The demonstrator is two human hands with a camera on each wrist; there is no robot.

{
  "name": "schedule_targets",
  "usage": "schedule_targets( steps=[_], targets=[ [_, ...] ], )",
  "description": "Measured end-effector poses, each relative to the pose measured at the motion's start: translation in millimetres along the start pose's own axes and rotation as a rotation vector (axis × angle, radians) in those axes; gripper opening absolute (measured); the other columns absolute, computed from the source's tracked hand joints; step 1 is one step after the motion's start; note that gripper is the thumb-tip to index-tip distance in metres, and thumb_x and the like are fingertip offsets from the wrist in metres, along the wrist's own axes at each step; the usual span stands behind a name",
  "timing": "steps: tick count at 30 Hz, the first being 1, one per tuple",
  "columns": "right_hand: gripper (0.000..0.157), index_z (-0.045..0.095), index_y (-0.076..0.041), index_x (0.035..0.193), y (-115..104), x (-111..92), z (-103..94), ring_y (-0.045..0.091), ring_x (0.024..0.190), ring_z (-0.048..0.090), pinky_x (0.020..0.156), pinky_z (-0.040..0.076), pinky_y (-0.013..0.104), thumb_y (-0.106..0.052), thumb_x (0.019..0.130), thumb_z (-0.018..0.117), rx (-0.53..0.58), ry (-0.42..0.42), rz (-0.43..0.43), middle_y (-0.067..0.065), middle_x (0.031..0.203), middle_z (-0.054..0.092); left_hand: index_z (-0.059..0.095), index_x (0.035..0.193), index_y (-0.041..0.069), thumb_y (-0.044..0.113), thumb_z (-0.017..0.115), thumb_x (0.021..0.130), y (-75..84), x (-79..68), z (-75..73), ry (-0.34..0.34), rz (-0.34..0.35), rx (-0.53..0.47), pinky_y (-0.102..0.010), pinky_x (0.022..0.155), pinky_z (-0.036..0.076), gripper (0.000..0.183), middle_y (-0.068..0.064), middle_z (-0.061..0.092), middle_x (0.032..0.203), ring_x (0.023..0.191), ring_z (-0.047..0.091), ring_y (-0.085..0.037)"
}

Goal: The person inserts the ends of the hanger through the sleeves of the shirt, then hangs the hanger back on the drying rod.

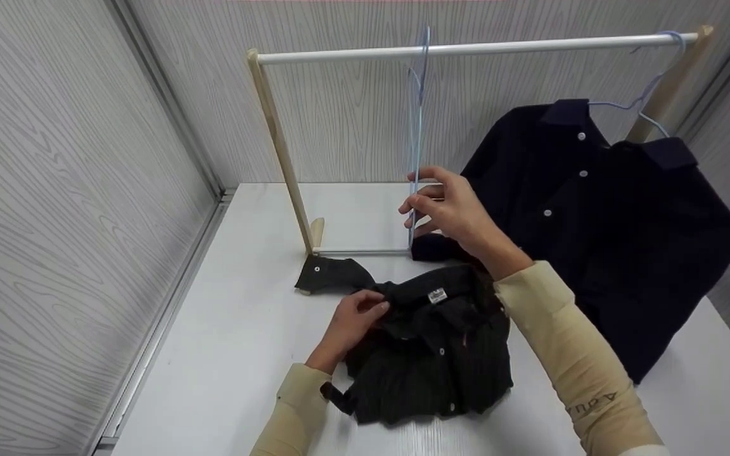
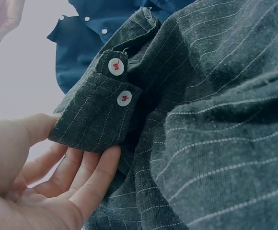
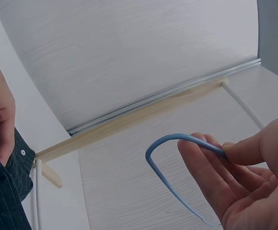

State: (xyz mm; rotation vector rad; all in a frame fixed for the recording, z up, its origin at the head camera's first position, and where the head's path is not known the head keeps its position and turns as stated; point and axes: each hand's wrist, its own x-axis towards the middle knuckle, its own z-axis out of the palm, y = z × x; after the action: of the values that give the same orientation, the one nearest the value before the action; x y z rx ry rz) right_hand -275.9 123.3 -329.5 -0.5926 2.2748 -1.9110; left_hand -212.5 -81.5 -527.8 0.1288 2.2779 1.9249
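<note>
My left hand (image 1: 349,320) pinches the dark pinstriped shirt (image 1: 428,380) near its collar. That shirt lies bunched on the table, its pale label showing and one sleeve stretched out to the left. Up close in the left wrist view, thumb and fingers hold a buttoned edge (image 2: 93,112) with two white buttons sewn in red thread. Higher and to the right, my right hand (image 1: 454,206) holds a light-blue hanger (image 1: 420,95) by one lower end, seen nearly edge-on. The hanger's hook reaches over the rack's rail in the head view.
A rack with a white rail (image 1: 339,55) and wooden posts (image 1: 284,158) stands at the back of the white table (image 1: 225,316). A navy shirt (image 1: 606,234) hangs at its right end on another hanger. Wood-patterned panels (image 1: 67,190) enclose the left side and back.
</note>
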Motion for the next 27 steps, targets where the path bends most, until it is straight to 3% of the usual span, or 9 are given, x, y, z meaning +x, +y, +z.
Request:
schedule_targets(
  steps=[6,13,18,22,27],
  targets=[
    [0.035,0.048,-0.006,0.134,-4,-10,-8.5,0.024,0.075,0.071,0.066,0.061,0.040,-0.003,0.100,0.055,-0.055,-0.034,0.010,0.024,0.098,0.070,0.067,0.117,0.003,0.024,0.069,0.094,1.3,0.1,-0.9,-0.002,-0.007,0.004,-0.029,0.076,0.057,0.031,-0.010,0.068,0.111,0.088,0.063,-0.009],
    [0.035,0.048,-0.003,0.134,-5,-31,-25.5,0.023,0.073,0.071,0.065,0.061,0.041,-0.003,0.099,0.055,-0.103,-0.063,-0.013,0.019,0.093,0.071,0.067,0.115,0.005,0.026,0.069,0.094,5.7,3.0,-3.0,-0.011,-0.005,0.007,-0.029,0.076,0.058,0.029,-0.009,0.069,0.108,0.087,0.065,-0.011],
    [0.035,0.048,-0.002,0.133,0,-49,-41.2,0.023,0.072,0.070,0.065,0.061,0.040,0.002,0.099,0.053,-0.173,-0.082,-0.025,0.023,0.093,0.070,0.067,0.116,0.005,0.024,0.068,0.094,9.5,6.2,-4.5,-0.007,0.018,-0.001,-0.030,0.074,0.059,0.029,-0.010,0.069,0.107,0.084,0.065,-0.011],
    [0.030,0.049,-0.002,0.130,12,-61,-55.5,0.024,0.072,0.070,0.063,0.061,0.035,0.001,0.100,0.051,-0.330,-0.080,-0.061,0.021,0.092,0.070,0.067,0.117,0.004,0.024,0.068,0.095,12.1,8.9,-6.8,-0.001,0.038,-0.005,-0.030,0.073,0.059,0.030,-0.010,0.069,0.107,0.084,0.065,-0.011],
    [0.025,0.054,-0.002,0.123,34,-76,-69.2,0.023,0.066,0.069,0.058,0.057,0.028,0.006,0.099,0.050,-0.611,0.008,-0.198,0.013,0.084,0.073,0.069,0.115,0.007,0.025,0.067,0.095,21.0,7.1,-11.9,0.009,0.041,0.030,-0.031,0.073,0.058,0.027,-0.009,0.070,0.108,0.086,0.064,-0.010]
  ],
)
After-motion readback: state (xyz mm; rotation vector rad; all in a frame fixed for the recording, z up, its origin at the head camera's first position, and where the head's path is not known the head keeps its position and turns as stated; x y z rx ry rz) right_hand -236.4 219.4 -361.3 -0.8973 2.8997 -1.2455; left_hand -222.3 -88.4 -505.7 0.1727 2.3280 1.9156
